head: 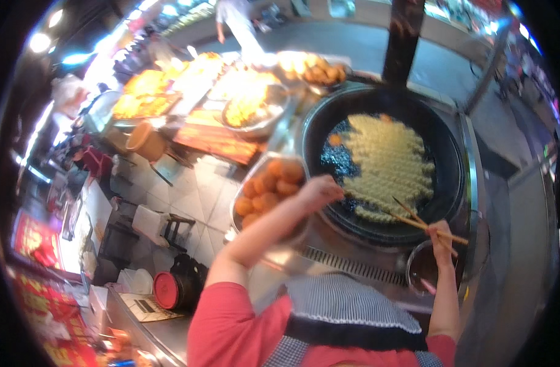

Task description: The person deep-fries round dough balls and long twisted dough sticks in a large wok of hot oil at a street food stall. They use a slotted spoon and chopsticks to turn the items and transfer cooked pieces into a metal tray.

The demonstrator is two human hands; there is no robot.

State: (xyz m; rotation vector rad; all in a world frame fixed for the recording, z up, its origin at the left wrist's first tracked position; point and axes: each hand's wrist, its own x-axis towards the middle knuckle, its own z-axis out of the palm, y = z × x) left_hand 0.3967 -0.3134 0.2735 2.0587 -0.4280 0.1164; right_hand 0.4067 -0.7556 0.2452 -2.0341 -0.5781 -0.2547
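Observation:
A large dark wok [449, 183] of oil lies before me. A broad raft of pale yellow, twisted dough strands [385, 160] floats in it, with a small round orange piece [335, 139] beside it. In my right hand [440, 238] is a pair of long wooden chopsticks [410, 221], their tips over the dough's near edge. My left hand [323, 190] is at the wok's left rim with curled fingers, close to the end of a dough strand. Blur hides whether it grips anything. Under my left forearm sits a metal tray [236, 202] of round orange-brown fried balls [266, 183].
At my right forearm stands a metal pot [413, 270] of dark liquid. A slotted grate [353, 264] edges the stove in front of me. Trays of fried food [147, 98] and a metal bowl [255, 126] fill the left counter. A dark post [403, 46] rises behind the wok.

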